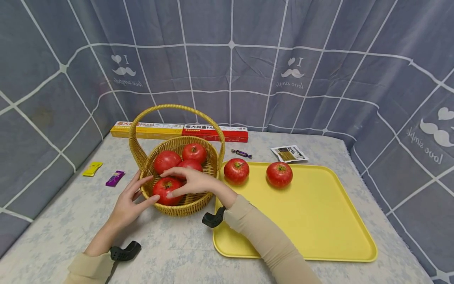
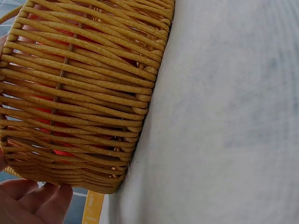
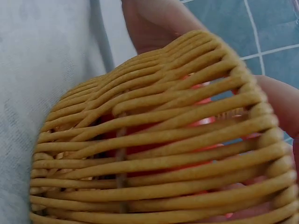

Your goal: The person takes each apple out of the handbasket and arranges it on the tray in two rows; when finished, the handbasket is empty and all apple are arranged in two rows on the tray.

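Note:
A yellow wicker basket with a tall arched handle holds several red apples. My left hand grips its near left rim, with fingers against the outer wall; in the left wrist view fingertips touch the weave. Reaching over the rim from the right, my right hand has thumb and fingers around the front apple inside the basket. Behind it lie a left apple and a back apple; another is partly covered by the right hand. The right wrist view mostly shows basket weave.
Right of the basket lies a yellow tray with a left apple and a right apple. Pasta boxes, a dark wrapped candy and a white packet lie behind. Yellow and purple sweets lie left.

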Tool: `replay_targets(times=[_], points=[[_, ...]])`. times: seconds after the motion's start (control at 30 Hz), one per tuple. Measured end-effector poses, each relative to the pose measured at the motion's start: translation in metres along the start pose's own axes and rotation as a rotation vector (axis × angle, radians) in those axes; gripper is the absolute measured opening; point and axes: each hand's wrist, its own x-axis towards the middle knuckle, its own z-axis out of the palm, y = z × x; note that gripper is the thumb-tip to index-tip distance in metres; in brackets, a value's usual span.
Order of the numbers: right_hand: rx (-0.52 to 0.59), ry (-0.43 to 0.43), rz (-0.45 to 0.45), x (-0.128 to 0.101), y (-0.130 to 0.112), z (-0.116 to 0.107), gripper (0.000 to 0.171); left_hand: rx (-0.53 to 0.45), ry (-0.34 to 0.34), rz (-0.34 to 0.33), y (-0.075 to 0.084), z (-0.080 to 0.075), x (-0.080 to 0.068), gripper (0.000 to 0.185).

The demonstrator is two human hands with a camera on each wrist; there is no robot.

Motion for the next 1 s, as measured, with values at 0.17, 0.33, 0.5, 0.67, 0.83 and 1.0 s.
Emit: replay_targets(times=[0.17,0.33,0.5,0.67,0.83,1.0], points=[[-0.064,-0.024,0.025,0.004,0.002,0.007,0.057,0.004,0.002,0.002,-0.001,0.0,0.0,0.059],[-0.138,-0.009,0.03,0.005,0.001,0.012,0.06,0.007,0.004,0.002,-0.002,0.0,0.0,0.059],[-0.17,0.012,0.004,0.006,-0.001,0.013,0.062,0.004,0.005,0.002,-0.001,0.0,0.0,0.059],[-0.177,0.014,0.003,0.007,0.001,0.014,0.062,0.002,0.004,0.002,-0.001,0.0,0.001,0.059],[-0.209,0.047,0.006,0.004,0.0,0.013,0.059,0.002,0.006,0.005,0.0,0.001,0.001,0.059],[-0.214,0.114,-0.034,-0.003,-0.006,0.006,0.059,0.008,0.004,-0.002,0.0,0.001,0.0,0.059]])
